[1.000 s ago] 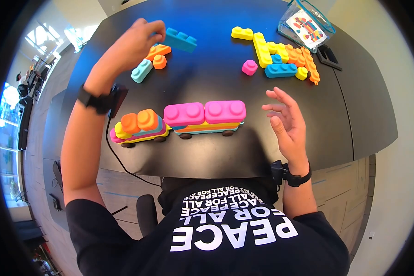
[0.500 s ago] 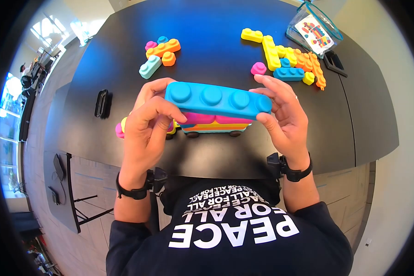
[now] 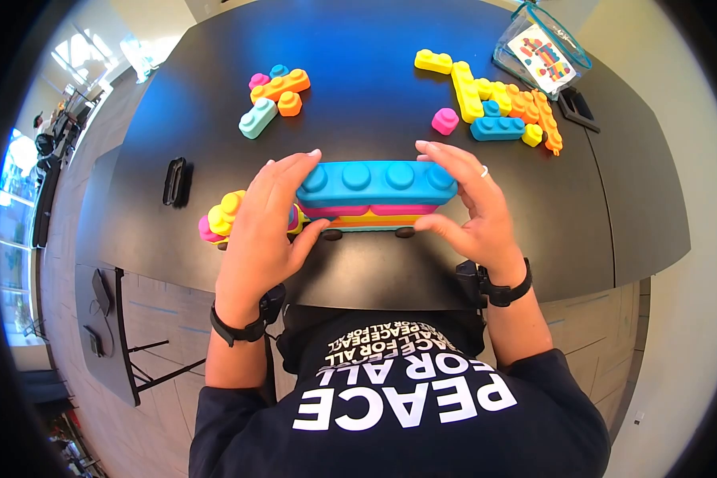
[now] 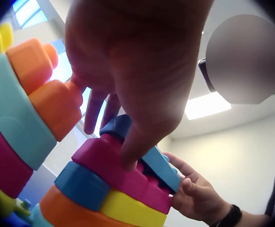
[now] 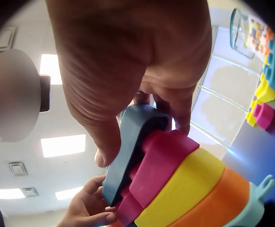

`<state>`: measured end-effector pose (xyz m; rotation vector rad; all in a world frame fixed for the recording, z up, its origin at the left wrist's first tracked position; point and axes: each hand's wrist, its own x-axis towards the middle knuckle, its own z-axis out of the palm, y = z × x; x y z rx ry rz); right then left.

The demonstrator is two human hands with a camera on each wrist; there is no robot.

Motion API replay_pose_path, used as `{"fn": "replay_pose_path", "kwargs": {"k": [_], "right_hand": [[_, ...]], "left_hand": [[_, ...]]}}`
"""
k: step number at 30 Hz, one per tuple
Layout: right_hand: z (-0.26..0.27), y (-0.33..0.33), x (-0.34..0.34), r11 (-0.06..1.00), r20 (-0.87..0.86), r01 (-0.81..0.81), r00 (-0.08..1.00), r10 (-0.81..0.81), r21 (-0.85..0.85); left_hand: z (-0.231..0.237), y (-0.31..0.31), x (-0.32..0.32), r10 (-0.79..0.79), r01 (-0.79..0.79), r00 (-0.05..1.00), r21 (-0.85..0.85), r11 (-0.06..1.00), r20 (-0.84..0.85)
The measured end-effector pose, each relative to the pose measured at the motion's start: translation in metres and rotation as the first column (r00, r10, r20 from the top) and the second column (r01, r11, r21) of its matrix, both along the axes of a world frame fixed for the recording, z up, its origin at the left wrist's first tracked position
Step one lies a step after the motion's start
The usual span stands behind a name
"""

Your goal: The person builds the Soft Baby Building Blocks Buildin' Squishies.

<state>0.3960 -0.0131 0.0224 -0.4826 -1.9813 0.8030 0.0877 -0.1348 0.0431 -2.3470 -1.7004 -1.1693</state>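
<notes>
One blue block [image 3: 378,183]: level across the top of the wagon, between the hands, its four studs facing up.
Left hand [image 3: 267,215]: grasping the block's left end, fingers behind it, thumb lower down at the front, over the pink layer in the left wrist view.
Right hand [image 3: 482,211]: grasping the right end, fingers behind, thumb in front; how firmly either hand presses cannot be told.
Pink layer [image 5: 165,161]: directly under the blue block, some of its studs showing in the gap between them.
Lower layers: yellow [image 5: 187,187], then orange [image 5: 217,203], then a pale-blue base [image 5: 248,208] with dark wheels [image 3: 405,233].
Smaller car [image 4: 21,109]: just left of the wagon, partly hidden by the left hand.
Tabletop [image 3: 358,103]: beyond the hands, loose blocks around an orange bar [image 3: 281,84] at left and a yellow bar [image 3: 467,92] at right.
Clear pouch [image 3: 526,48]: far right, a printed card [image 3: 543,60] at its front.
</notes>
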Motion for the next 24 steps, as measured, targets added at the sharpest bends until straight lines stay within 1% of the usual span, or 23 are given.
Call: {"fn": "replay_pose_path", "kwargs": {"k": [1, 3, 6, 8, 13, 16, 18, 20, 21, 24], "right_hand": [[0.0, -0.001, -0.001, 1.0, 0.01, -0.002, 1.0, 0.002, 0.0], [-0.003, 0.003, 0.003, 0.996, 0.097, -0.023, 0.995, 0.014, 0.087], [-0.006, 0.003, 0.001, 0.987, 0.14, 0.006, 0.99, -0.03, 0.163], [-0.008, 0.004, 0.0, 0.987, 0.154, -0.008, 0.988, -0.018, 0.164], [-0.01, 0.003, -0.004, 0.992, 0.163, -0.032, 0.987, 0.012, 0.121], [-0.019, 0.004, -0.007, 0.996, 0.144, -0.065, 0.988, 0.055, 0.069], [-0.021, 0.005, -0.008, 0.996, 0.15, -0.078, 0.986, 0.072, 0.036], [-0.014, 0.004, -0.008, 0.994, 0.157, -0.073, 0.986, 0.059, 0.083], [-0.012, 0.005, -0.008, 0.992, 0.161, -0.071, 0.986, 0.054, 0.106], [-0.011, 0.008, -0.007, 0.991, 0.136, -0.093, 0.988, 0.079, 0.098]], "left_hand": [[-0.004, 0.001, -0.001, 0.01, -0.009, 1.0, 0.016, 1.0, -0.013], [-0.007, 0.003, -0.002, 0.03, -0.029, 0.999, 0.037, 0.999, -0.026], [-0.01, 0.005, -0.002, 0.057, -0.055, 0.998, 0.053, 0.997, -0.031], [-0.012, 0.004, -0.003, 0.068, -0.065, 0.997, 0.065, 0.996, -0.042], [-0.015, -0.001, -0.004, 0.108, -0.108, 0.994, 0.023, 0.994, 0.003], [-0.018, 0.002, -0.009, 0.075, -0.075, 0.997, 0.06, 0.995, -0.002], [-0.018, 0.004, -0.01, 0.054, -0.051, 0.998, 0.088, 0.995, -0.036], [-0.016, 0.004, -0.009, 0.057, -0.049, 0.994, 0.093, 0.994, -0.088], [-0.016, 0.004, -0.008, 0.065, -0.058, 0.995, 0.087, 0.994, -0.074], [-0.017, 0.002, -0.004, 0.095, -0.092, 0.995, 0.057, 0.994, -0.044]]}}
